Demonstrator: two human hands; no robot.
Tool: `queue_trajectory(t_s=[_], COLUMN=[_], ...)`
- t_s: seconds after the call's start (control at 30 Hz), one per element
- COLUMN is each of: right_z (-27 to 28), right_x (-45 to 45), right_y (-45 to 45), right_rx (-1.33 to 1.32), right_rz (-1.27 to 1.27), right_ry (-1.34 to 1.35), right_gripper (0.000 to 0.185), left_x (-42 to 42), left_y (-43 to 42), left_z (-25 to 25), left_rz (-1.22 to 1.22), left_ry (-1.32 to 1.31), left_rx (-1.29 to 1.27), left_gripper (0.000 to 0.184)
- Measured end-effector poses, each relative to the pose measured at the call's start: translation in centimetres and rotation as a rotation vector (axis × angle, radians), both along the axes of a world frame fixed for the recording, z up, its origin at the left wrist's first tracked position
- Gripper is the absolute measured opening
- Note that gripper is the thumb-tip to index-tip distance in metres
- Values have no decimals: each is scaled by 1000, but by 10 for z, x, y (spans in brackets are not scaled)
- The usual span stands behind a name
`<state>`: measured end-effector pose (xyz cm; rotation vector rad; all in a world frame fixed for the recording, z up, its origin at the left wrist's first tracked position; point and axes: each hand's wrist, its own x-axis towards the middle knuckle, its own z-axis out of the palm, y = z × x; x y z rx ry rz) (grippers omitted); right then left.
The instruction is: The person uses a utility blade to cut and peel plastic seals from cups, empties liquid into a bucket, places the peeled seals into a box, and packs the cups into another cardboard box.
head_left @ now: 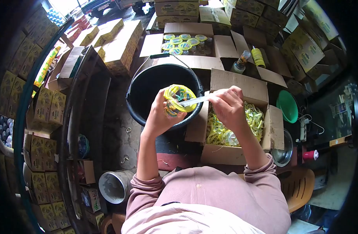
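I see the left hand (163,112) curled around a yellow-topped container (180,93), fingers on one side and thumb on the other, its lettered top facing up toward my camera. The right hand (227,106) is pinching one end of a pale flat strip (197,101) between thumb and fingertips, the other fingers folded in. The strip's far end lies across the container's yellow top. The container is over the black bucket (142,87), and the right forearm reaches across an open cardboard box (241,82) of crumpled yellow plastic pieces (216,130).

I can't make out whether the strip is a blade or stiff plastic, nor whether its tip digs in or only rests on the top. The left palm and fingers hide most of the container's side, and the lettering is too small for me to read. Hands and container block part of the bucket's inside; the rest is too dark to make out. The right forearm covers some of the plastic pieces.
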<state>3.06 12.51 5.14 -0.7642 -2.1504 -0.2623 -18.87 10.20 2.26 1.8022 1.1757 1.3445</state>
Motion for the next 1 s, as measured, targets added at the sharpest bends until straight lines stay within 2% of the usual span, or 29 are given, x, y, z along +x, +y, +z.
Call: queue_trajectory(t_s=[0.07, 0.17, 0.27, 0.4, 0.5, 0.6, 0.7, 1.0], right_z=[4, 11, 16, 15, 16, 16, 17, 6], right_x=[0, -2, -3, -1, 0, 1, 2, 3], right_y=[0, 4, 7, 6, 5, 5, 5, 5], right_rx=[58, 136, 161, 198, 221, 260, 265, 240], right_rz=[-25, -35, -30, -6, -1, 12, 37, 84], right_ry=[-50, -79, -135, -173, -192, -222, -244, -251], right_gripper=[15, 14, 16, 16, 15, 14, 15, 11], left_x=[-2, 0, 1, -1, -1, 4, 4, 5], left_y=[-2, -11, -15, -17, -18, -21, -20, -21], left_z=[-6, 9, 10, 6, 14, 15, 13, 5], left_rz=[4, -127, -218, -245, -222, -158, -233, -351], left_ry=[7, -72, -244, -293, -93, -107, -184, -301], left_rx=[7, -20, -41, -26, 20, -113, -89, -382], left_gripper=[54, 51, 52, 55, 61, 64, 62, 59])
